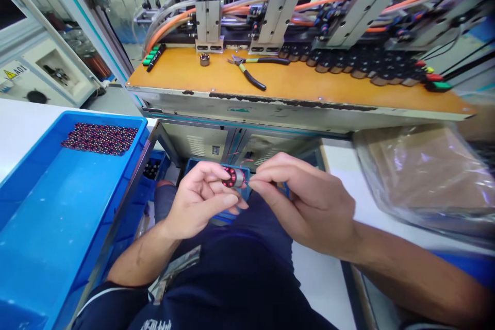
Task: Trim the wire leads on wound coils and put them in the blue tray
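1. Holding a small wound cylinder (238,178), the left hand (209,193) has its forefinger bent over the top and other fingers curled beneath, open only as wide as the piece; the thumb lies just below it.
2. Pinching at the cylinder's right end, the right hand (309,201) has thumb and forefinger tips brought together on what seems to be a thin wire, too fine to make out surely.
3. Red windings show on the cylinder's left face, beside its grey metal body; the piece is tilted, above the person's lap.
4. Below and beyond the hands sits a blue bin (190,165), partly hidden.
5. To the left, a large blue tray (62,227) bears a block of red-and-dark parts (102,138) at its far end.
6. To the right lies cardboard in clear plastic (425,170).
7. On the far orange bench top (174,76) rest a metal ring (204,60), open pliers (252,77) and, farther right, dark cylinders (359,69), before upright machine blocks (209,20).
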